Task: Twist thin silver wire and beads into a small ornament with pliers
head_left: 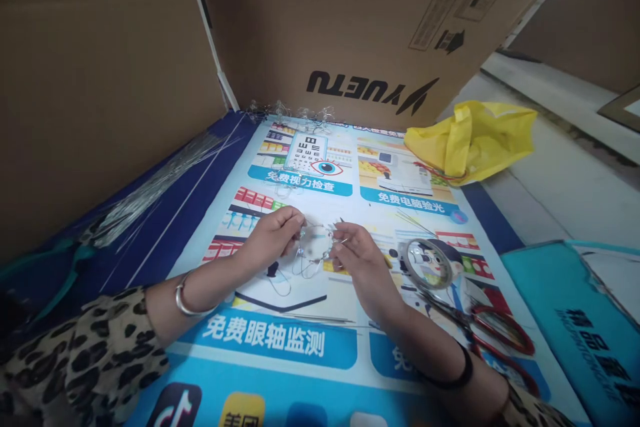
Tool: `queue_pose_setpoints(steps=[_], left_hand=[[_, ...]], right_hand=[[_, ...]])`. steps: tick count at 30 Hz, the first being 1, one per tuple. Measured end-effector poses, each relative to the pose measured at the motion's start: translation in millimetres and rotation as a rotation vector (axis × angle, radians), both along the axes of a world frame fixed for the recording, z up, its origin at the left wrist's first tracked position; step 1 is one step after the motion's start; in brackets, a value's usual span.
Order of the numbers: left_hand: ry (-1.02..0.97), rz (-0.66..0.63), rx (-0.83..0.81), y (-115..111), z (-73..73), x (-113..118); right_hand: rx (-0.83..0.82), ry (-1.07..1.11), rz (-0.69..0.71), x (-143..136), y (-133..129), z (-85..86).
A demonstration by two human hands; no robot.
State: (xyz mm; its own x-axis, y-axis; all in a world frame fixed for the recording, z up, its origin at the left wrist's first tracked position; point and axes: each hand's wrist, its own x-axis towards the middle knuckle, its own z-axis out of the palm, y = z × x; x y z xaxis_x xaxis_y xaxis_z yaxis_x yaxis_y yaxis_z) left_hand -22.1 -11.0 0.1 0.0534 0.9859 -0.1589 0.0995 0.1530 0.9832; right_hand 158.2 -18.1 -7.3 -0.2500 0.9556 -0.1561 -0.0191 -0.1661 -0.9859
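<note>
Over the middle of the printed poster, my two hands hold a small loop of thin silvery wire (pixel 325 255) with tiny clear bead-like bits on it. My left hand (pixel 270 237) is closed, thumb and forefinger pinching the loop's left side. On the loop's right side, my right hand (pixel 367 267) pinches it with bent fingers; a thin dark point sticks up by those fingertips, too small to name. Loose curved wire (pixel 283 290) hangs or lies below the loop. Several straight wire lengths (pixel 320 319) lie on the poster nearer to me.
Cardboard panels (pixel 280 20) stand behind and left. Several similar wire pieces (pixel 315 113) lie at the back. A wire bundle (pixel 165 177) and teal-handled pliers (pixel 75 257) are left. Right are a tape roll (pixel 406 263), red-handled scissors (pixel 500 332), a yellow bag (pixel 475 143) and a teal bag (pixel 550 307).
</note>
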Motion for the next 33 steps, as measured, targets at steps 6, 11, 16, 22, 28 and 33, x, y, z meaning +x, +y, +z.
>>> queue_pose_setpoints(steps=[6,11,16,22,28,33], left_hand=[[0.228,-0.06,0.066,0,-2.9,-2],[0.338,-0.087,0.1,-1,0.3,-3],[0.354,-0.109,0.114,-1,0.6,-3],[0.344,-0.133,0.102,-1,1.8,-3],[0.334,-0.159,0.091,0,3.3,-3],[0.328,-0.172,0.093,1,1.8,-4]], right_hand=[[0.215,-0.373,-0.013,-1,-5,2.0],[0.746,-0.668,-0.125,2,-10,8.0],[1.075,-0.581,0.255,3,-22,7.0],[1.186,-0.767,0.406,-3,-29,-3.2],[1.323,-0.887,0.394,-3,-33,-1.0],[1.372,-0.912,0.398,-6,-39,-2.4]])
